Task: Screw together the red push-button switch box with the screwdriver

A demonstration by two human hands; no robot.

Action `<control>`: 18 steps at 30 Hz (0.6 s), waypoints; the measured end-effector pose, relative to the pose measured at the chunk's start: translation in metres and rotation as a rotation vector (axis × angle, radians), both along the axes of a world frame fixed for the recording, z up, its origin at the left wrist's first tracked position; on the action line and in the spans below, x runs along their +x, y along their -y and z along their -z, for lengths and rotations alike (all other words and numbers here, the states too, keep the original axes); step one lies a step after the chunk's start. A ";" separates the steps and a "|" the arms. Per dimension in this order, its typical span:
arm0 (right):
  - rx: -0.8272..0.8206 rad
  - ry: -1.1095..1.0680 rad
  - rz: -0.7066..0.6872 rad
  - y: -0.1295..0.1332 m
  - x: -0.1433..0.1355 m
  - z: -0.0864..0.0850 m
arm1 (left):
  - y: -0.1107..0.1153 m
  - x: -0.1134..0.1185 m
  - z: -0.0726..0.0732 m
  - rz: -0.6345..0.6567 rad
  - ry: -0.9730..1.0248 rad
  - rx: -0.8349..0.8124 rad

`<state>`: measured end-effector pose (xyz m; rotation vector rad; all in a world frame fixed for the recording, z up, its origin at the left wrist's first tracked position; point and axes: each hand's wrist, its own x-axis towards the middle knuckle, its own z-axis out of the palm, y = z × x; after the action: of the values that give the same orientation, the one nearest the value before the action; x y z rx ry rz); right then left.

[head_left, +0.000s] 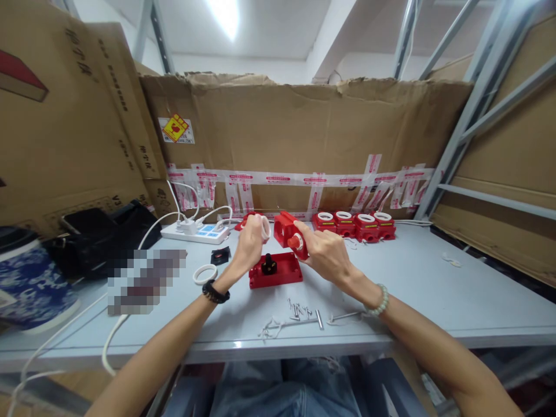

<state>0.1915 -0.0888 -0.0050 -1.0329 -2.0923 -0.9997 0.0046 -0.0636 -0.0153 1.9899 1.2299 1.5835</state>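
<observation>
My left hand (248,242) is closed around a white ring (266,229), raised above the table. To its right, my right hand (324,250) grips a red box-shaped housing (284,229) with a round orange-red part (295,241) on its near side. A small gap separates the ring from the housing. Below both hands lies a flat red base (284,278) with a black knob-like piece (269,264) standing on it. A second white ring (205,282) rests on the table by my left wrist. Several screws (296,310) and a T-handled metal tool (319,319) lie near the front edge.
Several red boxes with white rings (366,229) stand at the back right. A white power strip (195,231) with plugged-in cables sits back left, near a black bag (125,231) and a blue patterned cup (35,289). A cardboard wall (282,127) closes off the back.
</observation>
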 end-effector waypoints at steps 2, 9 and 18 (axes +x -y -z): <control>-0.018 -0.014 0.004 -0.002 0.003 -0.001 | -0.002 -0.008 -0.007 0.043 0.065 -0.039; -0.118 -0.114 -0.001 -0.003 0.014 -0.013 | 0.004 -0.061 -0.029 -0.163 -0.324 -0.032; -0.163 -0.125 0.016 -0.002 0.017 -0.017 | 0.028 -0.143 0.014 -0.065 -0.840 -0.280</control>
<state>0.2082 -0.0865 0.0125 -1.1638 -2.0919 -0.7613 -0.1381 -0.0918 -0.0295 2.5002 1.6781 0.5003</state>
